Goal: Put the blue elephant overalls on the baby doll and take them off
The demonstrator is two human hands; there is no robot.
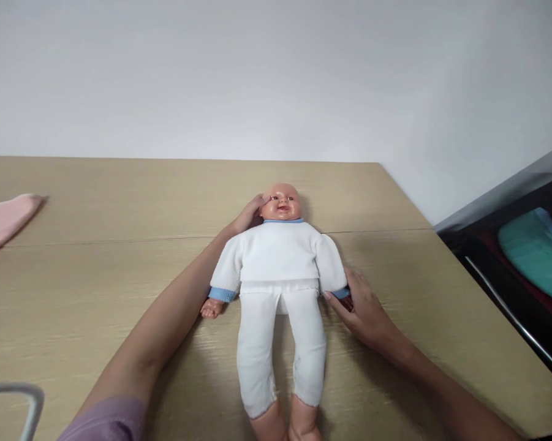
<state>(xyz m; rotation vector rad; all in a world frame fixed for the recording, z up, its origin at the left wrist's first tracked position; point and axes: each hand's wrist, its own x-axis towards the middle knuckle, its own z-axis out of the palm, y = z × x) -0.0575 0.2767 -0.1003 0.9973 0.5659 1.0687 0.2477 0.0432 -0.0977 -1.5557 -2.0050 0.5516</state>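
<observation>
A baby doll (278,257) in a white top with blue cuffs and white trousers lies on its back on the wooden table (96,263), head away from me. My left hand (250,214) cups the side of the doll's head, its fingers curved against it. At the doll's other sleeve cuff, my right hand (361,309) rests with its fingers pressed around the cuff and the doll's hand, which is hidden.
A pink cloth (4,220) lies at the table's far left edge. A grey metal bar (22,401) shows at the lower left corner. To the right of the table is a dark shelf with a teal folded item (535,257). A white wall stands behind.
</observation>
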